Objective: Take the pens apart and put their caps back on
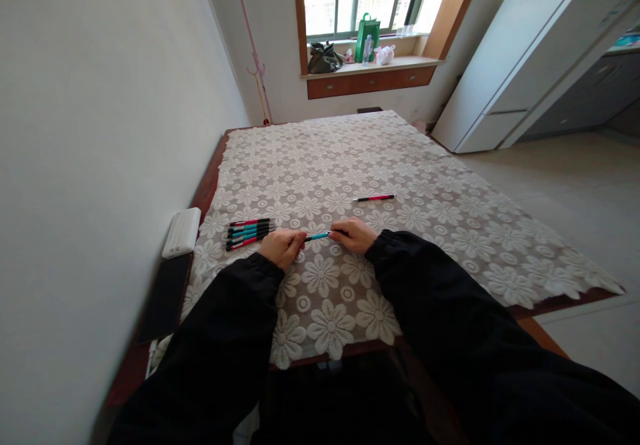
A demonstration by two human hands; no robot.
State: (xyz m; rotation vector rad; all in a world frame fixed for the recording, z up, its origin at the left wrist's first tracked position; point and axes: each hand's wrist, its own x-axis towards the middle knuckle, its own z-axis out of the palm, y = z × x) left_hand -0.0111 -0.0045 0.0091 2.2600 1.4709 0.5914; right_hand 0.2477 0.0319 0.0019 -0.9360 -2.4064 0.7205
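A blue pen (pixel 318 236) with dark ends lies level between my two hands, just above the lace-covered table. My left hand (pixel 283 247) is closed on its left end, and my right hand (pixel 354 234) pinches its right end. The fingers hide both tips. Left of my left hand, several red, blue and black pens (pixel 249 231) lie side by side in a row. A single red and black pen (pixel 376 198) rests farther off, beyond my right hand.
A floral lace tablecloth (pixel 330 325) covers the table. At the left edge sit a white device (pixel 182 232) and a flat black object (pixel 167 297), close to the wall. Bags stand on the windowsill (pixel 400 64); a white fridge (pixel 520 65) is at the right.
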